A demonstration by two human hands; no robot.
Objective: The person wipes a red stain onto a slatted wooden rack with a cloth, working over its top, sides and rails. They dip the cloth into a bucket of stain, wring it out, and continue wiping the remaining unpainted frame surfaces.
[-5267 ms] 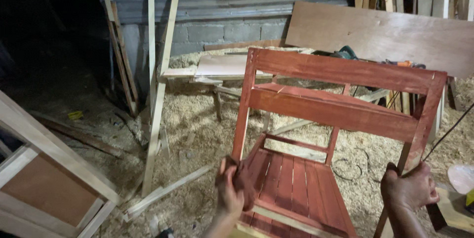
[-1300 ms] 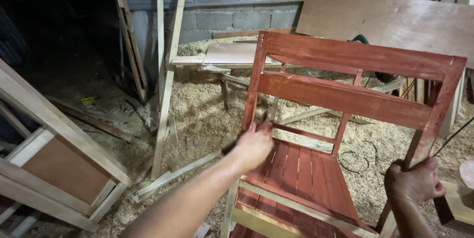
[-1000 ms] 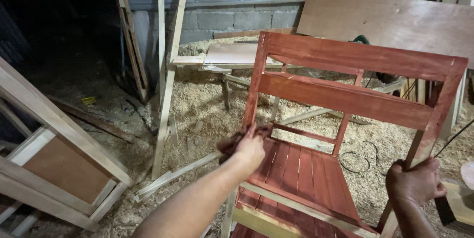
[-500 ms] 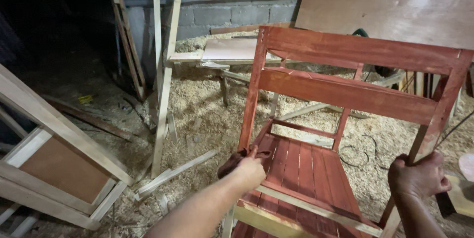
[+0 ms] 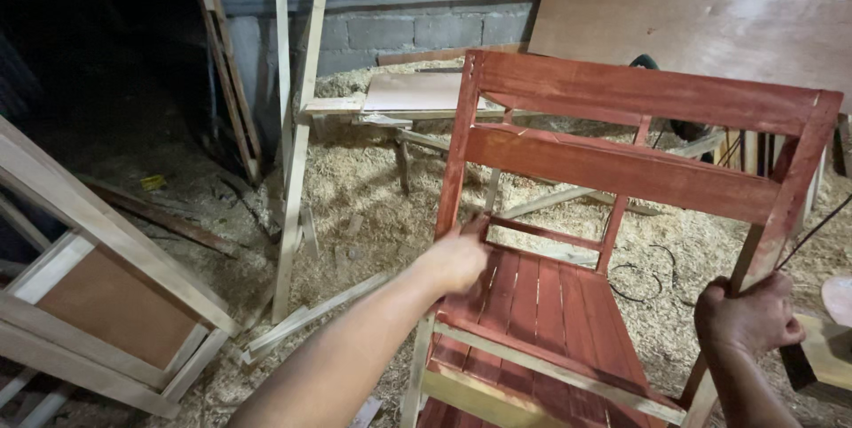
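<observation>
Gripping a red chair [image 5: 621, 171] at centre-right of the frame, the right hand [image 5: 750, 317] closes around its right back post while the left hand [image 5: 457, 259] holds the seat's left rear corner. Sawdust [image 5: 373, 206] covers the floor; a wooden frame [image 5: 98, 295] leans at lower left.

Sawdust floor [image 5: 355, 206], grey block wall [image 5: 417, 33] (planks [image 5: 297, 117] leaning), plywood sheet [image 5: 701, 24], dim light.
</observation>
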